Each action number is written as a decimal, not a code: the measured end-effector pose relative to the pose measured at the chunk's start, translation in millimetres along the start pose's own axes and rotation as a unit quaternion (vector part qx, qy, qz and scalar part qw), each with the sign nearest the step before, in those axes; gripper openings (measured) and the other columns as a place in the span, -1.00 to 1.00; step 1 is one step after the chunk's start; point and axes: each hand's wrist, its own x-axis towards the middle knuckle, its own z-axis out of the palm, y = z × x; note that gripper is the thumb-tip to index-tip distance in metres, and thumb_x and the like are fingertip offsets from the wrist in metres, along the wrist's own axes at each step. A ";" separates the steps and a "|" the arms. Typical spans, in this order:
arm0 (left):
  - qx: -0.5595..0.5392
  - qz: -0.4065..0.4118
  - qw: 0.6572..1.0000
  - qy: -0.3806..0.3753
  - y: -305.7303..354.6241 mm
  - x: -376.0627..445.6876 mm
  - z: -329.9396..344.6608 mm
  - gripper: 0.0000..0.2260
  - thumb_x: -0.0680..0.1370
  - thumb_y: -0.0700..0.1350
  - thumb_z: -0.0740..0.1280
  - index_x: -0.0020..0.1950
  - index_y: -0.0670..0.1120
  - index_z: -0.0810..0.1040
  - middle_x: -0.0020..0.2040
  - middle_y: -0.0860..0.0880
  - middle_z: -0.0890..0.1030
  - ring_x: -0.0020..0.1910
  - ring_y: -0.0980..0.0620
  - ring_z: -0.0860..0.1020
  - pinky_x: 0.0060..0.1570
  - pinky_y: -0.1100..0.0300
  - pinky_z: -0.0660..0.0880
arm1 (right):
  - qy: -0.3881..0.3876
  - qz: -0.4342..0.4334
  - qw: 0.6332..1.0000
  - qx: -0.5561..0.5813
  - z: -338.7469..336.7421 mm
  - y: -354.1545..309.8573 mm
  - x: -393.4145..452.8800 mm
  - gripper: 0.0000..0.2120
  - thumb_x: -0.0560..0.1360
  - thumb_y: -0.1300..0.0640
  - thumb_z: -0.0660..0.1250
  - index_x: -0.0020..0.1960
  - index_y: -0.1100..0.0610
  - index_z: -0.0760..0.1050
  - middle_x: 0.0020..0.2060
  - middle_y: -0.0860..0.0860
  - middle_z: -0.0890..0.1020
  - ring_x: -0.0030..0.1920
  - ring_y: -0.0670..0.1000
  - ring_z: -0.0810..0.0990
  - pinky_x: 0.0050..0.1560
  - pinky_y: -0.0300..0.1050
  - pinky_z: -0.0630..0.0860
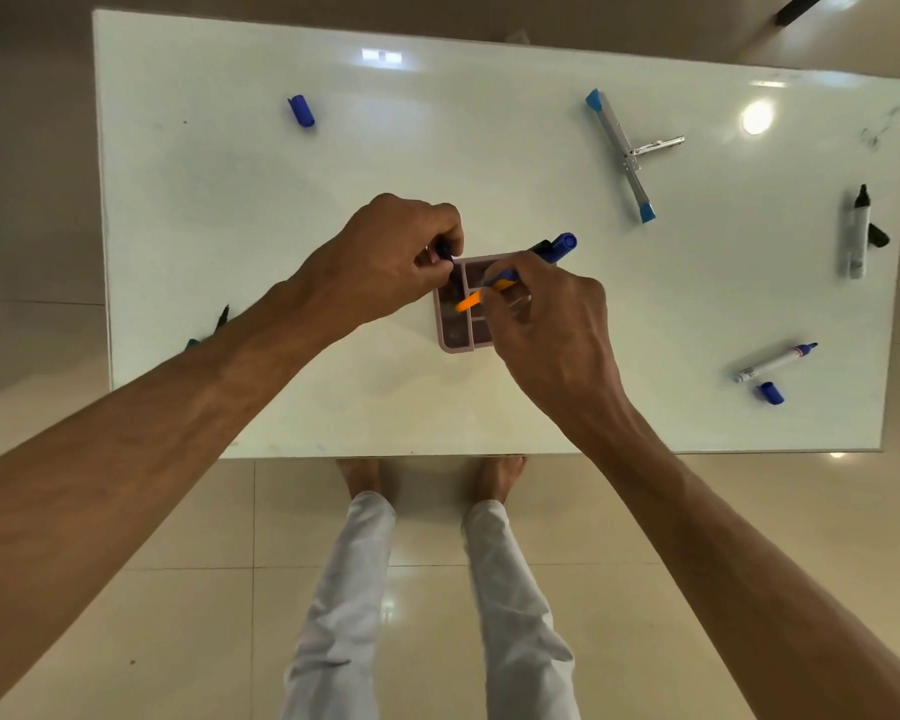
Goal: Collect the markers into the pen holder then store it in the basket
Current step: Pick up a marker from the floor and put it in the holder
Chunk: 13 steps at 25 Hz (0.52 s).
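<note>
Table (230, 200): white, glossy, fills the upper two thirds of the frame; ceiling lights mirrored in it.

Left hand (385, 257): centre of the frame, fingers curled, pinching a dark marker (444, 252) over the upper left corner of the pen holder.

Right hand (546, 314): just right of centre, fingers curled round a bundle of pens, among them a blue marker (559, 244) that juts toward the upper right and an orange pen (470, 302) whose tip points down-left across the holder.

Pen holder (450, 335): pink, divided into compartments, stands at the table's centre, partly covered by both hands.

Stapler (627, 153): metal with light blue ends, opened flat, upper right.

Black marker (858, 236): uncapped, far right edge, its black cap (878, 235) touching its side.

Blue-tipped marker (774, 362): uncapped, lower right; blue cap (771, 393) just beside it.

Loose blue cap (301, 110): upper left.

Dark pen (223, 318): left edge of the table, mostly hidden behind the left forearm.
</note>
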 end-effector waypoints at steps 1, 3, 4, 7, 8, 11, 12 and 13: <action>0.005 0.005 1.000 -0.001 -0.2 0.3 -1.3 -0.88 0.58 -0.19 0.43 0.11 -0.11 0.65 0.01 -0.07 0.73 -0.07 -0.03 0.69 0.03 0.03 0.61 | -0.013 -0.006 1.000 -0.014 3.3 -0.1 1.9 -0.82 0.65 0.14 0.33 0.20 0.15 0.62 0.02 0.05 0.72 -0.17 0.01 0.61 -0.23 -0.35 0.43; 0.012 0.013 1.000 -0.005 -1.8 1.6 -3.5 -0.87 0.58 -0.21 0.44 0.12 -0.11 0.67 0.02 -0.08 0.73 -0.05 -0.05 0.69 0.06 -0.02 0.61 | -0.039 -0.024 0.998 -0.039 11.2 -0.3 5.4 -0.82 0.66 0.15 0.30 0.21 0.16 0.60 0.00 0.05 0.68 -0.17 -0.01 0.55 -0.17 -0.29 0.43; 0.010 0.013 1.000 -0.006 -2.6 2.5 -4.0 -0.86 0.58 -0.22 0.45 0.13 -0.12 0.68 0.03 -0.09 0.73 -0.04 -0.06 0.69 0.08 -0.03 0.60 | -0.048 -0.030 0.997 -0.047 15.1 -0.1 7.0 -0.82 0.66 0.16 0.30 0.21 0.16 0.60 -0.03 0.03 0.65 -0.16 0.00 0.54 -0.13 -0.23 0.48; -0.002 0.002 1.000 -0.006 -5.6 4.1 -4.2 -0.83 0.59 -0.23 0.45 0.18 -0.13 0.68 0.07 -0.10 0.73 -0.01 -0.09 0.69 0.11 -0.01 0.59 | -0.058 -0.028 0.997 -0.051 25.3 3.3 12.7 -0.81 0.65 0.20 0.28 0.21 0.13 0.61 -0.07 -0.04 0.55 -0.13 0.00 0.53 -0.05 -0.09 0.59; -0.004 -0.002 1.000 -0.008 -6.5 4.2 -4.5 -0.82 0.60 -0.23 0.45 0.20 -0.12 0.68 0.08 -0.10 0.73 -0.01 -0.09 0.68 0.11 0.00 0.58 | -0.052 -0.021 0.997 -0.048 27.6 4.9 15.1 -0.80 0.64 0.21 0.29 0.22 0.12 0.62 -0.06 -0.04 0.56 -0.12 0.00 0.53 -0.04 -0.11 0.59; 0.001 0.003 1.000 -0.019 -8.8 4.3 -6.9 -0.77 0.62 -0.21 0.43 0.28 -0.10 0.67 0.13 -0.10 0.73 0.02 -0.08 0.66 0.13 0.05 0.55 | -0.026 0.011 0.999 -0.022 29.1 7.2 22.7 -0.76 0.65 0.21 0.28 0.26 0.09 0.61 0.02 0.05 0.67 -0.09 0.02 0.61 -0.07 -0.15 0.57; 0.004 0.002 1.000 -0.019 -9.2 4.5 -7.3 -0.75 0.63 -0.21 0.42 0.31 -0.10 0.65 0.15 -0.10 0.73 0.04 -0.09 0.66 0.15 0.07 0.54 | -0.018 0.023 1.000 -0.008 28.4 7.5 24.5 -0.76 0.65 0.20 0.27 0.27 0.08 0.61 0.04 0.06 0.69 -0.08 0.04 0.65 -0.08 -0.12 0.62; 0.007 -0.001 1.000 -0.020 -9.5 4.7 -7.5 -0.73 0.64 -0.21 0.42 0.34 -0.09 0.64 0.18 -0.10 0.72 0.06 -0.10 0.67 0.17 0.08 0.53 | -0.011 0.037 0.999 0.010 27.1 7.5 26.3 -0.75 0.65 0.19 0.26 0.29 0.06 0.59 0.05 0.06 0.70 -0.08 0.05 0.68 -0.08 -0.08 0.67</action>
